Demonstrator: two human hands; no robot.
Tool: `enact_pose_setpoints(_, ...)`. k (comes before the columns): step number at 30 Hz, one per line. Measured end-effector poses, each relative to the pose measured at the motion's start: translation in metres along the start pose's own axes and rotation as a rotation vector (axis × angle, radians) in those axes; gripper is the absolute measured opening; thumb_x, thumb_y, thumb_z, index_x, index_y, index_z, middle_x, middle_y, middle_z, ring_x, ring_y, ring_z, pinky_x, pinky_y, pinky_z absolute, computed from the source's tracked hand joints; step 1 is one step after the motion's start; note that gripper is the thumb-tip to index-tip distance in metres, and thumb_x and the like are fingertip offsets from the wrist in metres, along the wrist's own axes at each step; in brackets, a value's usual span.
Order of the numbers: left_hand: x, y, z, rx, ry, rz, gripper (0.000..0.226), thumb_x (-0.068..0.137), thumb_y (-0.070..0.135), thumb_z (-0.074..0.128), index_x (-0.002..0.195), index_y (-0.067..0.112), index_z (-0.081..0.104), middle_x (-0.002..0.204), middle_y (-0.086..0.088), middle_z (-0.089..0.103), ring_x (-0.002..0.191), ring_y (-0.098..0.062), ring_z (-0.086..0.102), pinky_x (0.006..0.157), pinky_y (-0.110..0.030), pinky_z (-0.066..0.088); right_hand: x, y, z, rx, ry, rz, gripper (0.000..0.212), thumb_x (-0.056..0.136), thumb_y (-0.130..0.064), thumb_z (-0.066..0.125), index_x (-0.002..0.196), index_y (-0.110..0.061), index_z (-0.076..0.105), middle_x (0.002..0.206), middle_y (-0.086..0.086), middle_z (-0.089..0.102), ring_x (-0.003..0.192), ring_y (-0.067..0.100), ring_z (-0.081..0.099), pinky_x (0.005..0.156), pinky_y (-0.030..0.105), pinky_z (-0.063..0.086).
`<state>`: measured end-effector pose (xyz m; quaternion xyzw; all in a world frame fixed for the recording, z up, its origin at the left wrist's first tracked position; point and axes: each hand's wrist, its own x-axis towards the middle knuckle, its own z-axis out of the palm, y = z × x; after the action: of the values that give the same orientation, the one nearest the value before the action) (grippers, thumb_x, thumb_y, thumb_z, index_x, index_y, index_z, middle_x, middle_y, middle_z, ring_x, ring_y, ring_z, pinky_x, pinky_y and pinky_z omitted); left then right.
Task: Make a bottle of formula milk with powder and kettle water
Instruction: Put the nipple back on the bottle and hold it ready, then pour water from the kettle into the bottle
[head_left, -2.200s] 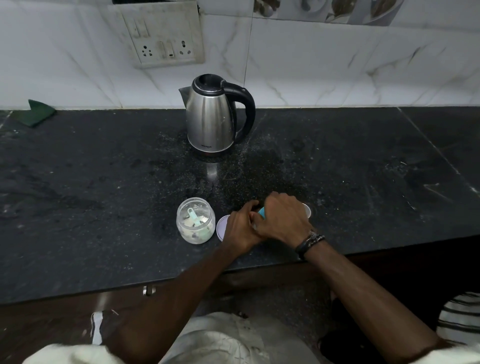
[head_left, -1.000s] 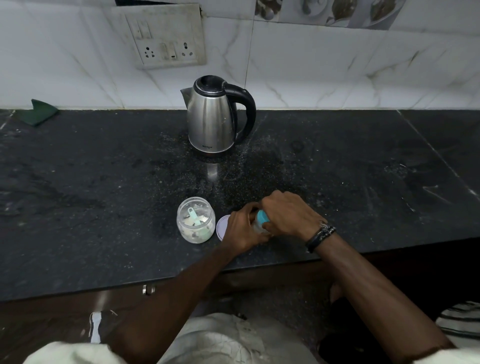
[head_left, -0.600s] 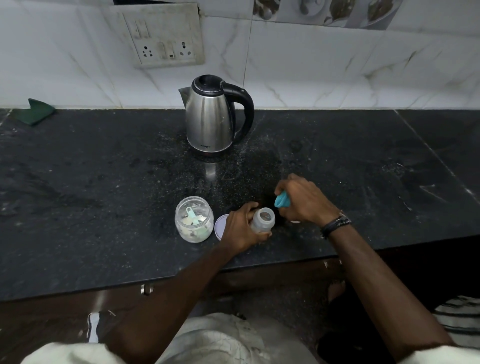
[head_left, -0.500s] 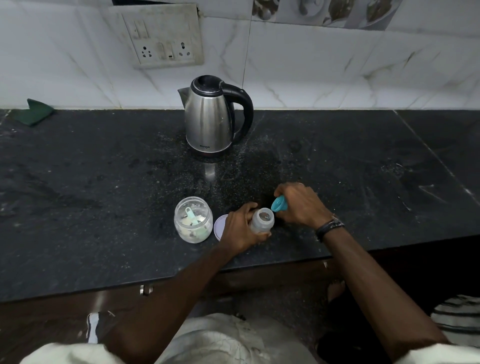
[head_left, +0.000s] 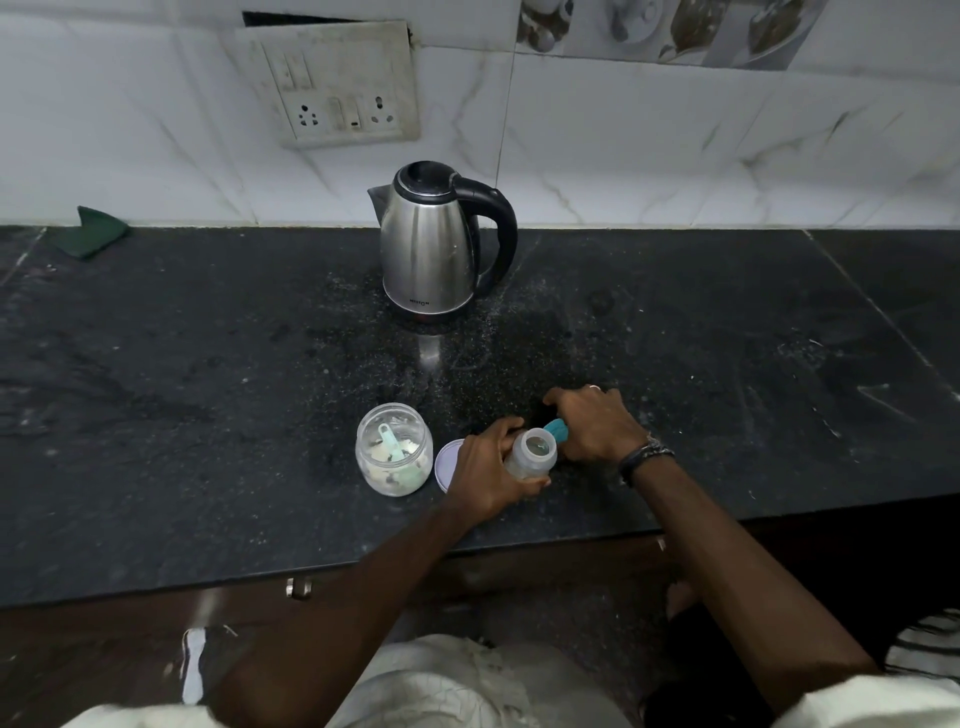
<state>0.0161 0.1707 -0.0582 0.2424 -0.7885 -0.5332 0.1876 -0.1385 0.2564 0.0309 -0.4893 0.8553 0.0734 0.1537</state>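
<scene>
Your bottle (head_left: 531, 456) sits upright on the black counter (head_left: 208, 374), a bit right of center in the lower middle of the frame, close to the front edge. Its mouth is open and you can see straight down into it. Your left hand (head_left: 485, 475) is wrapped round the bottle from the left, fingers curled on its side, so that grip is closed on it. Your right hand (head_left: 595, 423) is just to the upper right of the bottle, fingers curled round the teal bottle top (head_left: 557, 429), which pokes out next to the bottle's rim. I can't tell whether the top touches the rim or not.

Just left of your left hand there's a pale round lid (head_left: 448, 462) lying flat on the counter, partly hidden by your hand. Left of that is the clear powder jar (head_left: 394, 451), open, with a teal scoop (head_left: 390, 440) standing in the powder.

Further up, around the center of the frame, the steel kettle (head_left: 431, 244) stands near the wall, black handle facing right, lid shut. The counter around it has pale specks scattered on it.

In the upper left, a socket panel (head_left: 337, 85) is on the marble wall tiles, and a green cloth (head_left: 91, 236) lies at the far left where counter meets wall.
</scene>
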Motion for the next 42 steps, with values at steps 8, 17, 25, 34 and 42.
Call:
enact_pose_setpoints(8, 0.000, -0.001, 0.000, 0.014, -0.020, -0.010, 0.095, 0.052, 0.054, 0.084, 0.132, 0.013, 0.054, 0.113, 0.001, 0.075, 0.103, -0.013, 0.071, 0.088, -0.043, 0.057, 0.053, 0.002, -0.098, 0.628, 0.389, 0.047, 0.046, 0.089, -0.056, 0.060, 0.110, -0.015, 0.063, 0.098, 0.000, 0.066, 0.088, 0.016, 0.063, 0.080, 0.034, 0.053)
enact_pose_setpoints(17, -0.001, -0.006, 0.001, -0.016, -0.036, -0.030, 0.093, 0.053, 0.050, 0.088, 0.132, 0.016, 0.052, 0.115, 0.003, 0.074, 0.104, -0.011, 0.070, 0.090, -0.044, 0.057, 0.167, -0.028, -0.152, 0.819, 0.354, 0.142, 0.063, 0.092, -0.073, 0.028, 0.091, -0.017, 0.058, 0.082, -0.003, 0.056, 0.072, 0.013, 0.051, 0.062, 0.028, 0.037)
enact_pose_setpoints(25, -0.003, -0.003, 0.000, -0.003, -0.023, -0.022, 0.091, 0.057, 0.045, 0.090, 0.134, 0.015, 0.052, 0.119, 0.002, 0.072, 0.107, -0.012, 0.069, 0.091, -0.041, 0.056, 0.206, -0.036, -0.158, 0.979, 0.405, 0.238, 0.080, 0.083, -0.080, 0.037, 0.083, -0.007, 0.068, 0.089, 0.008, 0.071, 0.086, 0.026, 0.065, 0.082, 0.034, 0.049)
enact_pose_setpoints(34, -0.003, -0.001, -0.001, 0.021, 0.001, -0.010, 0.085, 0.060, 0.037, 0.093, 0.132, 0.013, 0.055, 0.118, 0.002, 0.072, 0.105, -0.007, 0.069, 0.091, -0.038, 0.057, 0.213, -0.044, -0.153, 1.144, 0.462, 0.331, 0.076, 0.079, -0.077, 0.049, 0.088, -0.004, 0.067, 0.087, 0.011, 0.071, 0.079, 0.027, 0.067, 0.070, 0.032, 0.050)
enact_pose_setpoints(42, -0.005, 0.000, 0.000, 0.002, 0.013, -0.028, 0.084, 0.059, 0.039, 0.091, 0.130, 0.015, 0.056, 0.115, 0.005, 0.073, 0.103, -0.006, 0.069, 0.090, -0.038, 0.057, 0.198, -0.047, -0.137, 1.215, 0.596, 0.378, 0.043, 0.087, -0.047, 0.048, 0.066, -0.011, 0.061, 0.072, 0.010, 0.069, 0.070, 0.030, 0.071, 0.064, 0.041, 0.060)
